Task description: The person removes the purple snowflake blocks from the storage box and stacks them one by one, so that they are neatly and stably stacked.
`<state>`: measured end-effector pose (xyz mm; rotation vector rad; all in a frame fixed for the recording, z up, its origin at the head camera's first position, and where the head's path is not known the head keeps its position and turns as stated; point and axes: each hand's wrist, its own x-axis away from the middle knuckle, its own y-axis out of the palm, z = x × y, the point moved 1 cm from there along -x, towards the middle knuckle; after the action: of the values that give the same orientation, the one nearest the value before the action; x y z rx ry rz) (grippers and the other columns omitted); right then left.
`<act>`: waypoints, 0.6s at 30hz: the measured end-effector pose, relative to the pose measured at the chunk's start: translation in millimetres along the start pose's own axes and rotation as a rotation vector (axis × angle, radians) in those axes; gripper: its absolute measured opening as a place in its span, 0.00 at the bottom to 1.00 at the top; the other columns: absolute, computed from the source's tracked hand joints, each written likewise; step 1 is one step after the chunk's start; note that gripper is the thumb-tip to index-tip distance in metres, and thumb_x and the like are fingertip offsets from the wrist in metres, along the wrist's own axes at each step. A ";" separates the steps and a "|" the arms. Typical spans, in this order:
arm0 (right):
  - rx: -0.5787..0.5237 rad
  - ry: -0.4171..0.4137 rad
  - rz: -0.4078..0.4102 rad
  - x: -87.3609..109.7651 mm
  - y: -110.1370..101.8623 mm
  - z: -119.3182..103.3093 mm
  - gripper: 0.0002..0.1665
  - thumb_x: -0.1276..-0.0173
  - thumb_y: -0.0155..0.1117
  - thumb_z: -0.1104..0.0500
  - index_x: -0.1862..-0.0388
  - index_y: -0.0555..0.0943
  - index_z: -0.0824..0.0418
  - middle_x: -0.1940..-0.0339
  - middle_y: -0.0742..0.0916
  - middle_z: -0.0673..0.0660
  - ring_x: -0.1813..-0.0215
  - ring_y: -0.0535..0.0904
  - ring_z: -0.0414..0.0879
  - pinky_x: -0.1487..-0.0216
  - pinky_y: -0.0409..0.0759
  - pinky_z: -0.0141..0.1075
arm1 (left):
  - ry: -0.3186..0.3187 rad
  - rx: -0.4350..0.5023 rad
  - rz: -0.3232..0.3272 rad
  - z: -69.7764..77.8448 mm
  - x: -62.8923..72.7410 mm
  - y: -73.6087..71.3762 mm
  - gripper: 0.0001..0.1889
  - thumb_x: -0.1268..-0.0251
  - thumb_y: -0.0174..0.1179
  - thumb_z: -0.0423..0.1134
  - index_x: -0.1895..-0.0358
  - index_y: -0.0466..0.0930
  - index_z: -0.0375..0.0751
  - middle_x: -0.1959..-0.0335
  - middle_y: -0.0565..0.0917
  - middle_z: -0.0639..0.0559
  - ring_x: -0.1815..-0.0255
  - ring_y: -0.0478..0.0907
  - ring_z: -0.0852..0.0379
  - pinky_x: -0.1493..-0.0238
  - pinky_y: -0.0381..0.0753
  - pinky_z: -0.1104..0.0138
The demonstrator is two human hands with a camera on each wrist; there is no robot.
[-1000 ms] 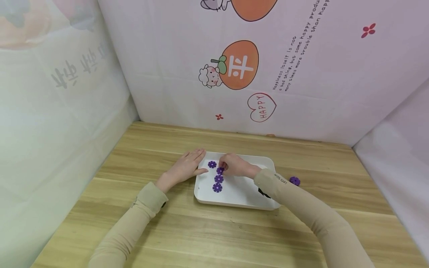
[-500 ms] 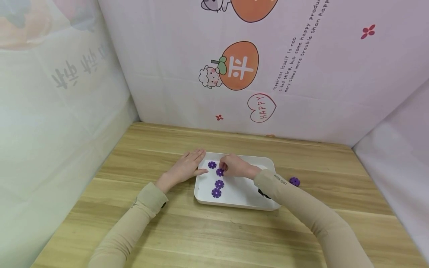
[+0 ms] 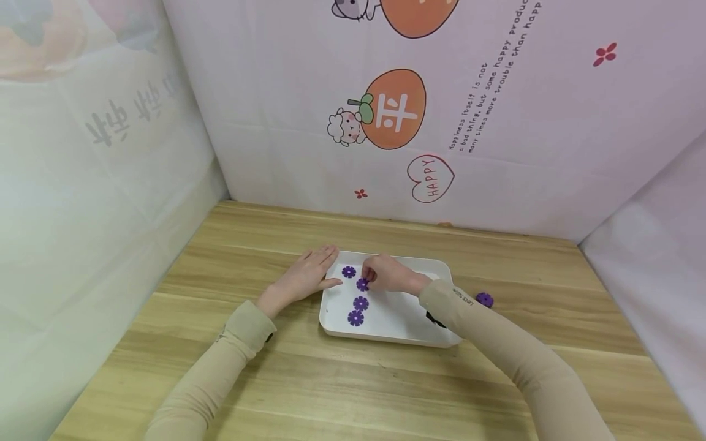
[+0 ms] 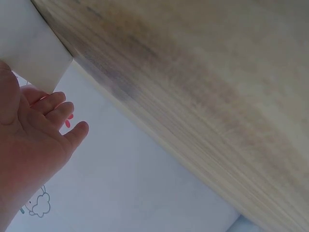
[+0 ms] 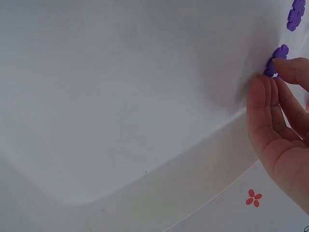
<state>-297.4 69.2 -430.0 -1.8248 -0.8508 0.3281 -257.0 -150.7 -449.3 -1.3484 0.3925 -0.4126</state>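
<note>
My left hand (image 3: 307,273) lies with extended fingers along the left rim of a shallow white tray (image 3: 408,315). In the left wrist view its fingers (image 4: 60,113) touch the tray's edge from beneath. Inside the tray, my right hand (image 3: 386,272) pinches a purple snowflake disc (image 3: 361,284) between thumb and fingers. The right wrist view has that disc (image 5: 277,60) at the fingertips, partly covered by the thumb. A second purple disc (image 3: 349,272) lies up and to the left. Two more, one disc (image 3: 361,304) and a lower disc (image 3: 355,318), lie touching or nearly so.
A purple piece (image 3: 485,299), perhaps several discs together, sits on the wooden table (image 3: 353,386) right of the tray, beside the right forearm. A printed white cloth (image 3: 287,141) hangs behind the table, and white cloth walls stand at both sides.
The two lower discs have shifted toward the near side of the tray, parting from the disc at my right hand. That disc has moved down slightly. My left hand stays in place.
</note>
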 end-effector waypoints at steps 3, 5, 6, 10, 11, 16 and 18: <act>0.004 0.007 -0.019 0.5 -1.2 -1.3 0.09 0.38 0.69 0.68 0.59 0.85 0.65 0.63 0.88 0.56 0.63 0.79 0.42 0.55 0.84 0.34 | 0.001 0.002 0.007 0.1 0.6 -0.3 0.42 0.27 0.50 0.60 0.23 0.53 0.33 0.21 0.58 0.39 0.20 0.56 0.42 0.20 0.56 0.44; 0.009 0.016 -0.035 0.5 -1.8 -2.0 0.10 0.38 0.70 0.66 0.58 0.84 0.64 0.63 0.88 0.56 0.63 0.79 0.42 0.55 0.84 0.34 | 0.001 0.002 0.010 0.1 0.5 -0.3 0.42 0.27 0.50 0.60 0.23 0.53 0.33 0.21 0.58 0.39 0.20 0.56 0.42 0.20 0.56 0.44; 0.013 0.019 -0.041 0.5 -1.9 -2.4 0.10 0.38 0.71 0.66 0.57 0.84 0.64 0.62 0.88 0.56 0.63 0.79 0.42 0.54 0.84 0.34 | 0.001 0.002 0.011 0.1 0.5 -0.2 0.42 0.27 0.50 0.60 0.23 0.53 0.33 0.21 0.58 0.39 0.20 0.56 0.42 0.20 0.56 0.44; 0.030 0.026 -0.054 0.1 -1.2 -2.9 0.12 0.39 0.72 0.65 0.56 0.83 0.63 0.62 0.87 0.56 0.62 0.78 0.42 0.55 0.83 0.34 | 0.003 0.002 0.011 -0.1 0.4 0.4 0.42 0.27 0.50 0.61 0.23 0.53 0.33 0.21 0.58 0.39 0.20 0.56 0.42 0.20 0.56 0.44; 0.034 0.024 -0.053 0.1 -1.0 -3.1 0.12 0.39 0.72 0.65 0.56 0.83 0.63 0.62 0.87 0.56 0.62 0.78 0.43 0.55 0.83 0.34 | 0.004 0.003 0.013 -0.1 0.5 0.4 0.42 0.27 0.50 0.61 0.23 0.53 0.33 0.21 0.58 0.39 0.20 0.56 0.42 0.20 0.56 0.44; 0.038 0.022 -0.051 -0.9 0.2 -1.9 0.11 0.39 0.71 0.66 0.57 0.83 0.63 0.62 0.87 0.55 0.62 0.77 0.42 0.54 0.83 0.34 | 0.008 0.002 0.021 -0.3 1.0 0.0 0.42 0.27 0.50 0.60 0.23 0.54 0.32 0.22 0.59 0.38 0.20 0.57 0.42 0.21 0.57 0.44; 0.043 0.022 -0.054 -1.3 0.3 -1.5 0.11 0.39 0.72 0.65 0.57 0.83 0.62 0.62 0.86 0.55 0.63 0.77 0.42 0.55 0.83 0.34 | 0.008 0.002 0.020 -0.5 1.0 0.1 0.42 0.27 0.50 0.60 0.23 0.54 0.32 0.21 0.59 0.38 0.20 0.56 0.42 0.20 0.56 0.44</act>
<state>-297.3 67.2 -429.9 -1.7598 -0.8700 0.2896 -256.4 -151.6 -449.6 -1.3401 0.4114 -0.4014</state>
